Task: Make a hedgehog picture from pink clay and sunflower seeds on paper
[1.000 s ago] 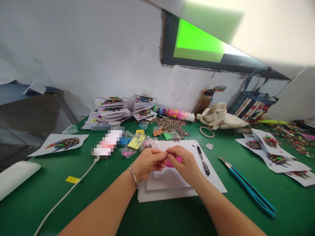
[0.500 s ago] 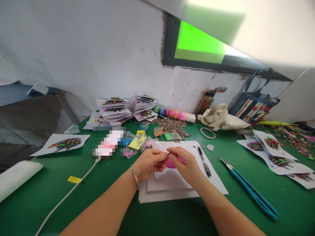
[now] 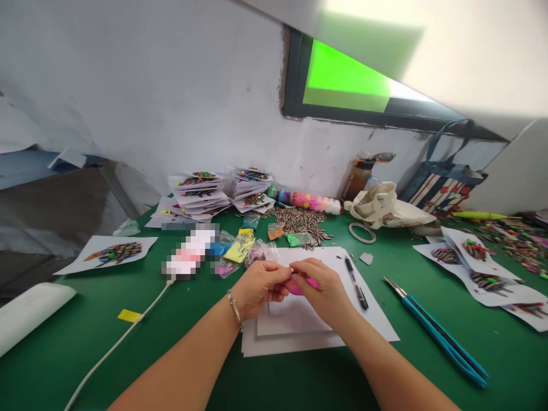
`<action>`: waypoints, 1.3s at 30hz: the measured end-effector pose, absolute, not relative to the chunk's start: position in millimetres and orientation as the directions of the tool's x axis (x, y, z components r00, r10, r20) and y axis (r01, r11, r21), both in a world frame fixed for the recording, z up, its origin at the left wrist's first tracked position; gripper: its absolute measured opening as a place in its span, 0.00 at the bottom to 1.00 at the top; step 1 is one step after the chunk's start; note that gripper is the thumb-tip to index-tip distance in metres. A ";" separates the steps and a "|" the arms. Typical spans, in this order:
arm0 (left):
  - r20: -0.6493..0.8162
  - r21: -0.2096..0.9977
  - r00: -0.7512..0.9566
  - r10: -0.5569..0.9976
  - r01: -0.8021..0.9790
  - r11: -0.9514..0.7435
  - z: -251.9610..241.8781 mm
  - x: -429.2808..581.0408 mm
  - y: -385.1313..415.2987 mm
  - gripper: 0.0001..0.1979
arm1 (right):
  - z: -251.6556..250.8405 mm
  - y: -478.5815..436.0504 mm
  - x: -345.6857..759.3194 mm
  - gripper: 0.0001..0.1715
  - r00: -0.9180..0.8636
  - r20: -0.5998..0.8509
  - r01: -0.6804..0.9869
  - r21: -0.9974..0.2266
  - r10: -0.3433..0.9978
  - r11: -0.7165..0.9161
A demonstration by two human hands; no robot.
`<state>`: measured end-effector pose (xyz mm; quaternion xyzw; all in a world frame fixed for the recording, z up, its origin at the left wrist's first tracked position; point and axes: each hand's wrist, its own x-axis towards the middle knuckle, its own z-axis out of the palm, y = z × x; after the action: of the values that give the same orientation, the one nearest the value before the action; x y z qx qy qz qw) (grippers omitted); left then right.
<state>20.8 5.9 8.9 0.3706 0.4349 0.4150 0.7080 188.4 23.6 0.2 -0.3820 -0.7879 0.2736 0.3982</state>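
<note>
My left hand (image 3: 265, 288) and my right hand (image 3: 317, 282) meet above a stack of white paper (image 3: 299, 326). Thumbs and forefingers are pinched together, fingertip to fingertip. Whatever small thing lies between them is too hidden to name. A bright pink soft-looking lump (image 3: 303, 285) shows just behind and under the right fingers; I cannot tell whether it is held or rests on the paper. A black pen (image 3: 356, 282) lies on the sheets right of my right hand. Small bags of coloured clay, one of them a yellow bag (image 3: 240, 245), lie beyond my left hand.
Behind the paper spreads a pile of striped seeds (image 3: 299, 222), with a row of colourful tubs (image 3: 306, 200) by the wall. Blue-handled tweezers (image 3: 440, 334) lie at right, near decorated sheets (image 3: 488, 268). A white cable (image 3: 115, 342) crosses the left. A tape roll (image 3: 362, 232) lies beyond the pen.
The fingers have shifted slightly against each other, still pinched at nearly the same spot. The view has moved a little; the things on the table look the same.
</note>
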 end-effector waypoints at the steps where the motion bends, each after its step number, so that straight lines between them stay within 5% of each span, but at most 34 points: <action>1: -0.305 0.887 0.280 0.910 -0.266 0.378 9.3 20.8 5.9 0.13 | 0.8 23.1 188.1 0.09 -0.386 0.416 0.392 -0.734 0.824 0.554; 24: -0.332 0.875 0.292 0.897 -0.260 0.408 13.2 18.8 5.5 0.13 | 3.0 21.2 186.8 0.07 -0.385 0.347 0.408 -0.767 0.855 0.495; 30: -0.318 0.882 0.290 0.903 -0.258 0.394 13.1 18.6 5.3 0.12 | 2.2 21.7 187.9 0.06 -0.354 0.252 0.337 -0.864 0.901 0.374; 39: -0.321 0.896 0.281 0.905 -0.220 0.386 10.6 18.5 5.9 0.12 | 3.1 19.9 187.1 0.08 -0.394 0.363 0.463 -0.716 0.844 0.523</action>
<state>18.5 5.9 10.6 0.3833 0.4464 0.4002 0.7026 187.1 19.9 3.1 -0.4122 -0.7928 0.2616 0.3648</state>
